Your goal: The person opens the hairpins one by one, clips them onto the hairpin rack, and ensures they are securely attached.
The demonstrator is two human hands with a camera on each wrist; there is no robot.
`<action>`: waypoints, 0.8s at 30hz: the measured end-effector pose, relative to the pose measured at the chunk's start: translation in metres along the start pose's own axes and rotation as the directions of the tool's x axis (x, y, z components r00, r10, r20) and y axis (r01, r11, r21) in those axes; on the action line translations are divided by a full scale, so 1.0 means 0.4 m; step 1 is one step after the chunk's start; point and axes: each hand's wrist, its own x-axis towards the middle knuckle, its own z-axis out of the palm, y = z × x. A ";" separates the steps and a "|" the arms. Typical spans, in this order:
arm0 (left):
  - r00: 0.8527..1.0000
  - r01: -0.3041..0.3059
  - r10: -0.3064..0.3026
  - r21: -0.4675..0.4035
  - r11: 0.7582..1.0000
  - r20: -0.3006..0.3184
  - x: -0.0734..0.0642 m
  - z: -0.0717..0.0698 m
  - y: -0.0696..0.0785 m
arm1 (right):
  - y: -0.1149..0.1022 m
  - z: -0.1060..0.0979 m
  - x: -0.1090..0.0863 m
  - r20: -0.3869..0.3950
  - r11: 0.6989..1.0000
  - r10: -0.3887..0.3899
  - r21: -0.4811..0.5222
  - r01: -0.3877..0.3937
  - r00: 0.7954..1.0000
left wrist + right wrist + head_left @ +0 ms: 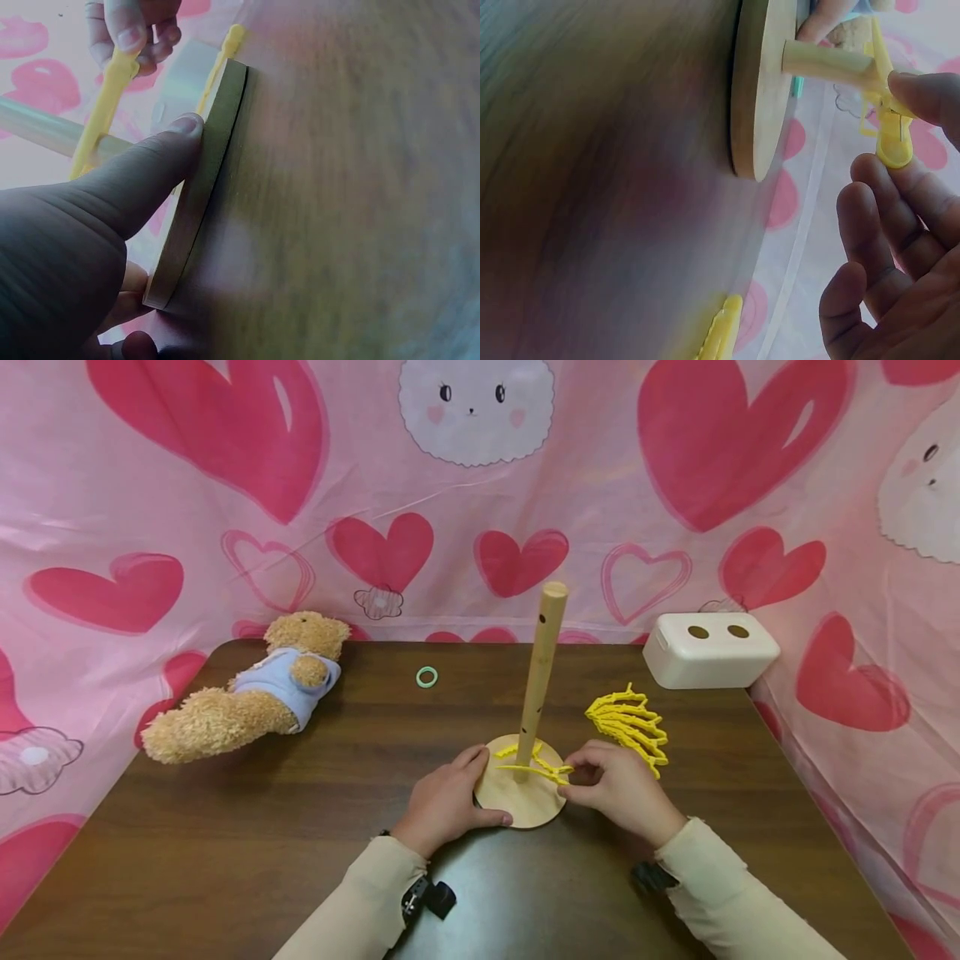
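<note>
Left of a white box (701,664), right grip (617,789) pinches yellow branch (895,146) and left grip (446,800) clasps wooden base (521,806).

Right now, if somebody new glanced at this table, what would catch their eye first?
Probably the tall wooden post, standing on its round base in the middle of the brown table, with a yellow strip pinched in the right grip beside it. After that, the bright yellow cluster beyond the right grip, then the blue-shirted teddy bear lying at the far left.
</note>
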 end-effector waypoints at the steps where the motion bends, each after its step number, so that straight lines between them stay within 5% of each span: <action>1: 1.000 0.001 -0.001 0.000 1.000 0.002 0.000 0.000 0.000 | -0.002 0.003 0.002 0.003 1.000 0.000 0.005 -0.001 1.000; 11: 1.000 0.004 -0.004 0.009 1.000 0.014 0.001 -0.003 0.002 | -0.004 0.017 0.000 0.014 0.992 0.117 0.051 -0.118 0.993; 24: 1.000 0.003 -0.003 0.007 1.000 0.000 0.001 0.003 -0.001 | 0.006 0.028 -0.009 -0.039 0.973 0.150 0.183 -0.140 0.988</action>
